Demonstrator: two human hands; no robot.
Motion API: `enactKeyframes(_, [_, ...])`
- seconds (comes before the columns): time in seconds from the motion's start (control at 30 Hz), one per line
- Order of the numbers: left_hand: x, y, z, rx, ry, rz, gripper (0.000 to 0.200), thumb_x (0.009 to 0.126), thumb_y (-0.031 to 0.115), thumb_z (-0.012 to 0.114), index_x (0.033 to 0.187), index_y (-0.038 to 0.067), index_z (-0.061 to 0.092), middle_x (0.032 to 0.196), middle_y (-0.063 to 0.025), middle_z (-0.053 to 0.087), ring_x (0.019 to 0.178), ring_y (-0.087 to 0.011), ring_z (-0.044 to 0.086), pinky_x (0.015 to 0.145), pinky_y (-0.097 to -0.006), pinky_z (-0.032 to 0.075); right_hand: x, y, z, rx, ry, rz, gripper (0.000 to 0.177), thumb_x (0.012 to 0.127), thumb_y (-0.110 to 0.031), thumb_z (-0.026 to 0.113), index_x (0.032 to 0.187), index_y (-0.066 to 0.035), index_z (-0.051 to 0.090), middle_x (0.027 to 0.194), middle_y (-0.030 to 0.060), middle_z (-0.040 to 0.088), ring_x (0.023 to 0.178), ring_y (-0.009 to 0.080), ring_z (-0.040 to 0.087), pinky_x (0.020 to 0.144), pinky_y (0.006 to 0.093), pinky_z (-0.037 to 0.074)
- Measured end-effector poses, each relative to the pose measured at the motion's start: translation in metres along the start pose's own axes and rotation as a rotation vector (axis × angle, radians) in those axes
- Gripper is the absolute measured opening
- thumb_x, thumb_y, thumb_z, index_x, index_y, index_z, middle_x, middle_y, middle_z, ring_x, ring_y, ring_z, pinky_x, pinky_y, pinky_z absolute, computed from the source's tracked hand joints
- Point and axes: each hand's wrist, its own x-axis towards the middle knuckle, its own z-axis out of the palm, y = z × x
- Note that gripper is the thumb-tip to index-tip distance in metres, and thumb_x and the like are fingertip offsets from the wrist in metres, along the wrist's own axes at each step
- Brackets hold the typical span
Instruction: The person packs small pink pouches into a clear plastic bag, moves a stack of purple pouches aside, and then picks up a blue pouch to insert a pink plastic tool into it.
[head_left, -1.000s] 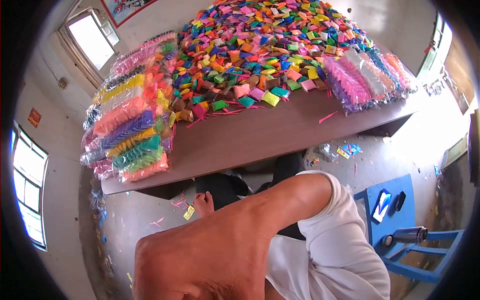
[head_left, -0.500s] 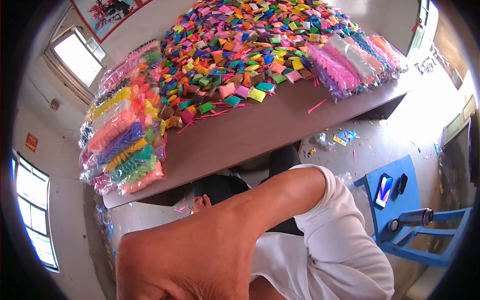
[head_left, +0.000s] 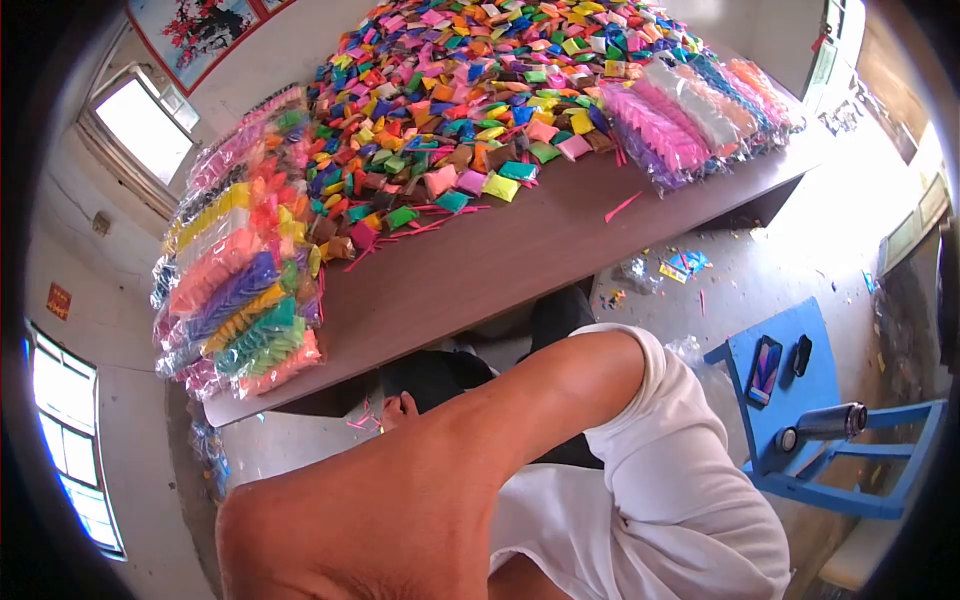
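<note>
Holding a bare arm (head_left: 450,470) across the lens, a person sits at a table (head_left: 520,260) with both hands out of frame, so it cannot be told whether the fingers are clenched or released. The heap of loose packets (head_left: 480,90) lies with no fingers on it, between bagged rows (head_left: 240,280). Picking from its near edge looks the tidiest approach.

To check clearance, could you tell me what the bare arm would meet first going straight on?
The arm runs out of the lower-left edge, its hand unseen; nothing shows in that line, though depth is unclear.
</note>
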Motion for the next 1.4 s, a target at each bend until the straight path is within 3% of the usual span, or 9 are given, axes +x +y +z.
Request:
enactKeyframes(0.53, [-0.002,-0.014,0.008,0.032,0.021,0.03,0.033,0.089,0.024,0.06,0.072,-0.004,0.063,0.081,-0.0232,0.063,0.074,-0.04,0.062,0.066,-0.0495,0.05,0.0,-0.009,-0.005,-0.251,0.016,0.013,0.038,0.081,-0.024,0.08,0.059,-0.002,0.056,0.053,0.0037,0.055,0.047,0.0119,0.053,0.041,0.0275,0.036])
enactKeyframes(0.6, [-0.002,-0.014,0.009,0.043,0.045,0.053,0.034,0.089,0.024,0.059,0.072,-0.005,0.063,0.082,-0.0233,0.063,0.074,-0.0401,0.062,0.066,-0.0493,0.049,0.0,0.003,-0.008,-0.446,0.037,-0.09,0.038,0.081,-0.023,0.079,0.059,-0.003,0.056,0.052,0.0036,0.054,0.047,0.0126,0.053,0.042,0.0284,0.036])
enactKeyframes(0.7, [-0.002,0.018,-0.014,-0.017,0.018,-0.013,0.035,0.09,0.025,0.059,0.072,-0.005,0.062,0.084,-0.0232,0.063,0.075,-0.0404,0.062,0.068,-0.0483,0.049,0.0,0.021,-0.018,-1.006,0.151,-0.358,0.03,0.078,-0.02,0.075,0.062,-0.004,0.056,0.057,0.0057,0.056,0.052,0.021,0.057,0.045,0.0343,0.039])
enactKeyframes(0.8, [-0.002,0.017,-0.011,0.013,0.026,-0.018,0.035,0.09,0.025,0.058,0.072,-0.005,0.062,0.085,-0.0233,0.063,0.076,-0.0405,0.061,0.069,-0.048,0.049,0.0,0.014,-0.012,-1.367,0.339,-0.419,0.021,0.073,-0.02,0.07,0.065,-0.006,0.058,0.063,0.0062,0.059,0.057,0.0285,0.06,0.047,0.0383,0.043])
enactKeyframes(0.87, [-0.003,0.014,-0.009,0.035,0.028,-0.021,0.035,0.09,0.025,0.058,0.072,-0.005,0.062,0.085,-0.0234,0.063,0.076,-0.0405,0.061,0.07,-0.0478,0.049,0.002,0.003,-0.002,-1.604,0.357,-0.445,0.018,0.07,-0.022,0.07,0.066,-0.008,0.06,0.065,0.0057,0.06,0.059,0.03,0.06,0.048,0.0388,0.046])
enactKeyframes(0.97, [-0.002,0.025,-0.016,0.038,-0.009,-0.043,0.035,0.09,0.025,0.058,0.072,-0.005,0.062,0.086,-0.023,0.063,0.077,-0.0401,0.061,0.071,-0.0476,0.049,0.01,-0.01,0.011,-1.868,0.214,-0.413,0.018,0.068,-0.024,0.07,0.067,-0.009,0.062,0.067,0.0047,0.061,0.06,0.0285,0.062,0.048,0.0387,0.048])
enactKeyframes(1.1, [0.001,0.024,-0.02,0.022,-0.067,-0.047,0.036,0.09,0.026,0.059,0.071,-0.005,0.061,0.085,-0.0225,0.063,0.078,-0.0394,0.062,0.071,-0.0481,0.048,0.004,-0.019,0.015,-1.882,-0.098,-0.206,0.016,0.068,-0.022,0.069,0.068,-0.008,0.062,0.068,0.0051,0.061,0.061,0.0287,0.062,0.05,0.0388,0.048])
enactKeyframes(1.4, [0.001,0.042,-0.031,-0.055,-0.053,-0.123,0.031,0.087,0.025,0.062,0.07,0.0,0.065,0.084,-0.0187,0.066,0.074,-0.0377,0.064,0.071,-0.0444,0.052,-0.007,-0.02,0.012,-1.875,-0.526,0.203,0.013,0.068,-0.018,0.067,0.07,-0.007,0.061,0.07,0.006,0.061,0.063,0.029,0.062,0.053,0.0391,0.049])
